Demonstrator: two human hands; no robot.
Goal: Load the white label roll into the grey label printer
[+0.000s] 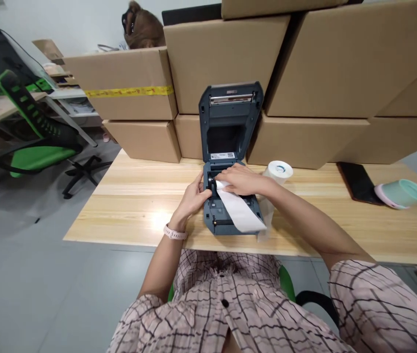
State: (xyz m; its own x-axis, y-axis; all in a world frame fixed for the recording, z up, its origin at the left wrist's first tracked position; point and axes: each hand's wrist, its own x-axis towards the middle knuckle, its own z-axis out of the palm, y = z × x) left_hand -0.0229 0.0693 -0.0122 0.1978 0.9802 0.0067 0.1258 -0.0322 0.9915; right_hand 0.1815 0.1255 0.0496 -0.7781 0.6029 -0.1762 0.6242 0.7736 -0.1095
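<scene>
A dark grey label printer [211, 223] stands on the wooden table with its lid [226, 115] tipped up and back. My left hand [193, 196] grips the printer's left side, thumb over the rim and fingers along the outer wall. Inside the bay, my right hand [243, 179] is closed over a roll of white labels, most of which its fingers hide. From that roll a white label strip [241, 213] runs forward across the printer's front edge. Just right of the printer, a second label roll [280, 170] stands on end, its loose strip trailing toward the table's front.
Cardboard boxes [226, 54] are stacked along the table's back edge. At right on the table [120, 206] lie a dark phone [358, 182] and a mint cup [404, 193] on its side. A green chair [35, 152] stands at left; a person's head [144, 27] shows behind the boxes.
</scene>
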